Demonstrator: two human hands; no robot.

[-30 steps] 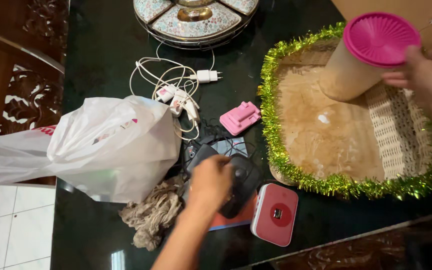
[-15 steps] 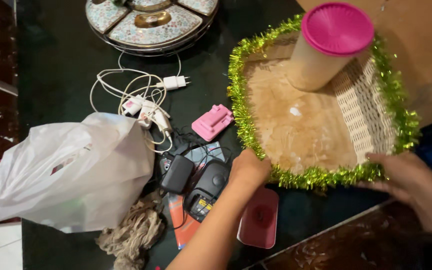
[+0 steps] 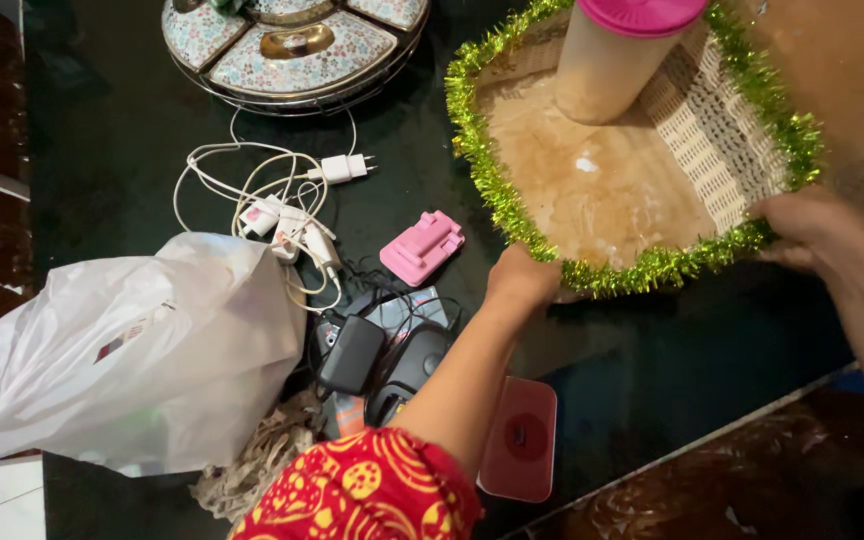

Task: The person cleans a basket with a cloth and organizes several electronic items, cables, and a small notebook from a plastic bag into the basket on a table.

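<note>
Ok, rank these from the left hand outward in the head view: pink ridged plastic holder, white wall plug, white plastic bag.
From the left hand on the basket rim:
1. Pink ridged plastic holder, just beside it, on the dark table.
2. White wall plug, farther up the table.
3. White plastic bag, far side, table edge.

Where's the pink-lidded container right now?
Top of the head view, the container stands in the tinsel-edged basket's far corner, beyond both hands.

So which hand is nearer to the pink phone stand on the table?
Left. The left hand grips the tinsel basket edge just right of the pink phone stand; the right hand holds the basket's far right corner.
</note>
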